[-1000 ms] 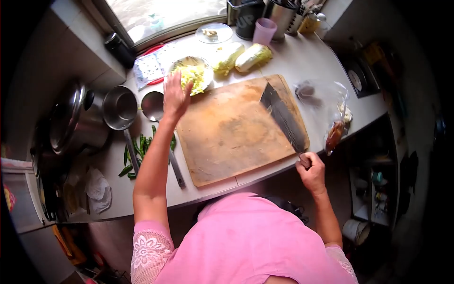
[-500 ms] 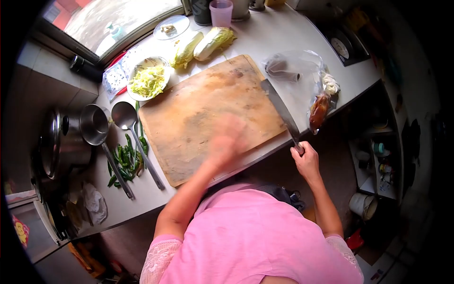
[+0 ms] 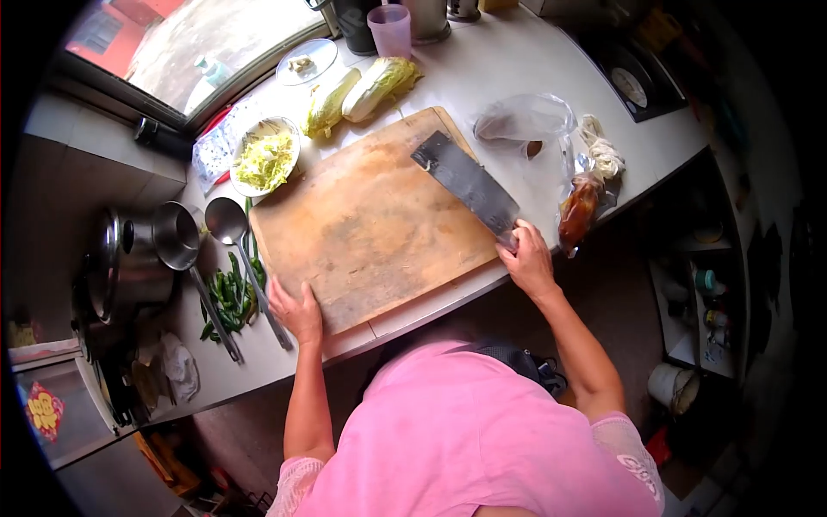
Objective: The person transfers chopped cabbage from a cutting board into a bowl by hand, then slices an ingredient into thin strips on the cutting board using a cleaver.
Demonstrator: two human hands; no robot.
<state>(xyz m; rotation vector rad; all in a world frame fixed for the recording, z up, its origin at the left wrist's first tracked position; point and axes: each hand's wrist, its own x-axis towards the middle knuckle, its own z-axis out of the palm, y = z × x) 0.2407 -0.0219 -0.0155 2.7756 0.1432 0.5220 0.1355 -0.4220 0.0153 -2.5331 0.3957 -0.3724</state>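
A large wooden cutting board (image 3: 362, 224) lies on the counter. My right hand (image 3: 526, 258) is closed round the handle of a broad cleaver (image 3: 465, 185), whose dark blade lies flat over the board's right part. At the board's lower left corner rests my left hand (image 3: 295, 310), fingers apart, touching the edge. Beside that hand are a steel ladle (image 3: 226, 221) and green chili peppers (image 3: 231, 297). Behind the board's far left corner stands a bowl (image 3: 266, 157) of shredded yellow-green cabbage.
Two cabbage pieces (image 3: 379, 88), a pink cup (image 3: 390, 31) and a small plate (image 3: 307, 62) stand at the back. Plastic bags (image 3: 525, 121) and a wrapped reddish item (image 3: 578, 211) lie right. At left are a saucepan (image 3: 176, 237) and a large pot (image 3: 125, 267).
My left hand has moved from over the bowl, across the board, to its lower left corner. The cleaver has turned flat and shifted left on the board.
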